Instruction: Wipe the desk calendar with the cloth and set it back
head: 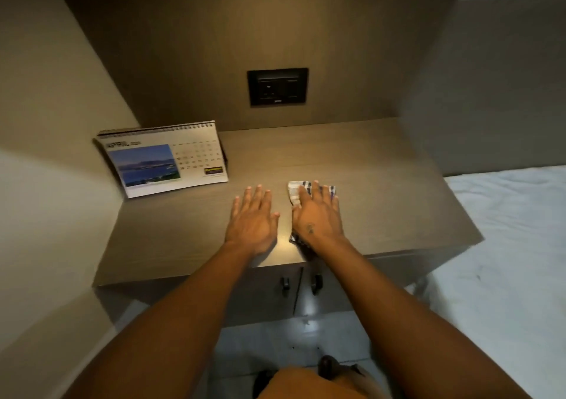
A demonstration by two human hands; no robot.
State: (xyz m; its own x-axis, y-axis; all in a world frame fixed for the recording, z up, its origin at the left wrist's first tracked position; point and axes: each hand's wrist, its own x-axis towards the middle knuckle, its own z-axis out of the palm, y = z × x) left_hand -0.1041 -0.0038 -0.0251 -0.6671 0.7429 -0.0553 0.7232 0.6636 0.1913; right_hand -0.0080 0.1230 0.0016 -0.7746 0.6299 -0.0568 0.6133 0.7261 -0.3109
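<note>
My right hand (318, 215) lies flat on the checked cloth (295, 191), fingers spread and pressing it to the wooden desk top (382, 184) rather than curling round it; the cloth shows white with dark checks beyond my fingertips and a darker corner pokes out under my wrist near the front edge. I judge I have it pinned this way so it stays bunched under my palm, ready to be gathered up. My left hand (252, 219) is beside it, open and flat, fingers apart, holding nothing; whether the palm actually rests on the wood or hovers just over it I cannot tell.

The desk calendar (165, 159) stands upright on its tent base in the back left corner of the desk, close to the side wall, well apart from both hands and angled toward me. It sits where a calendar would be read from, so either I have not yet picked it up or it is already back; from its place alone I cannot say which. Its top is spiral bound. The page reads "APRIL" in large letters, with a year beside it too blurred to make out, a sea-and-hills photograph on the left, a date grid on the right and a small yellow logo below whose words I cannot read.

On the back panel a black socket plate (277, 87) sits above the desk, its small mark unreadable.
</note>
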